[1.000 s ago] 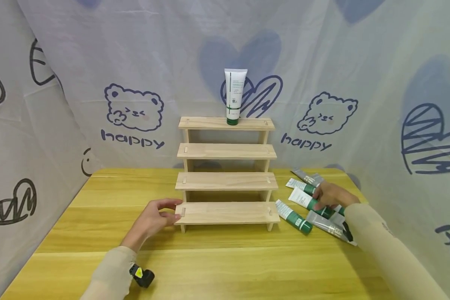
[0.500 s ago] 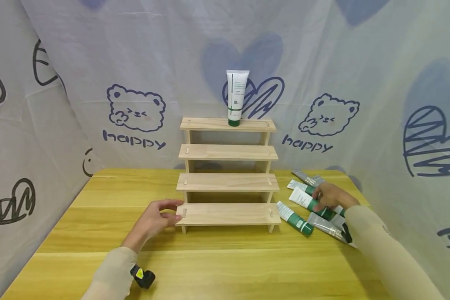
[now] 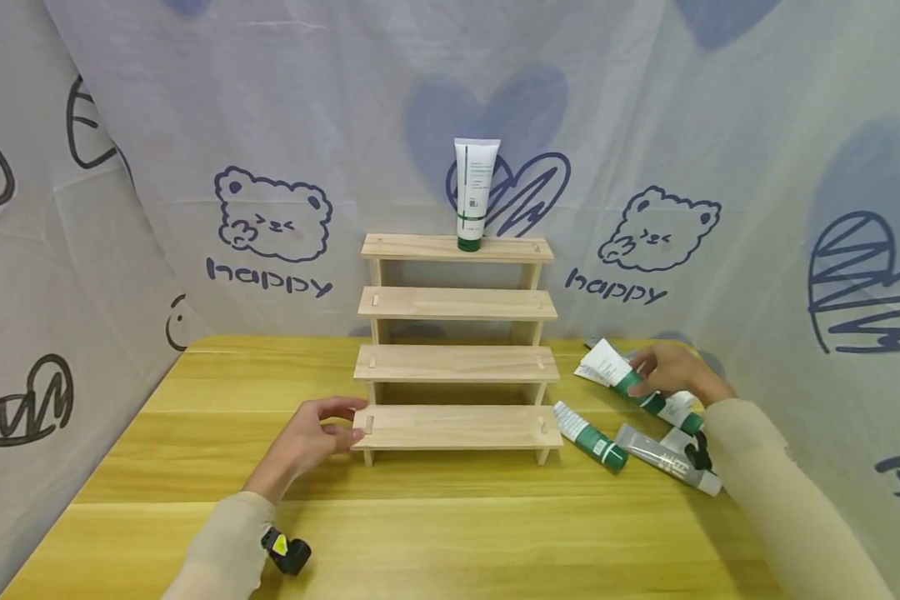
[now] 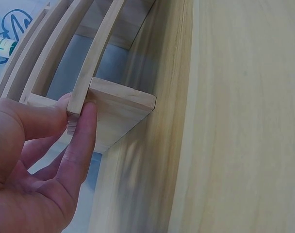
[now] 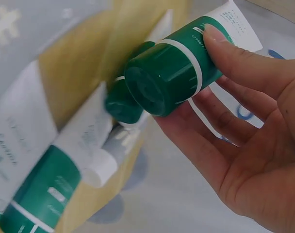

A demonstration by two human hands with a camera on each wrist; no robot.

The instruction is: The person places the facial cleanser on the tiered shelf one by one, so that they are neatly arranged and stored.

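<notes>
My left hand (image 3: 311,437) pinches the left end of the lowest board on a four-step wooden display stand (image 3: 457,427). In the left wrist view the thumb lies on one face of that board (image 4: 96,53) and a finger on the other. Over the pile at the right, my right hand (image 3: 671,371) grips a white-and-green squeeze tube (image 5: 181,63), its white end pointing up and left in the head view. The right wrist view has the thumb on one side of this tube and fingers under it. Another white-and-green tube (image 3: 474,192) stands cap-down on the top step.
Right of the stand lie several loose tubes on the wooden table (image 3: 435,533), among them a green-and-white tube (image 3: 591,437) and a grey tube (image 3: 663,458) with a white cap. A printed cloth (image 3: 270,100) hangs close behind and at both sides.
My right hand has lifted a white-and-green tube off the pile and tilted it, moving slightly up and away. More of the grey tube now shows. The left hand keeps its place on the stand.
</notes>
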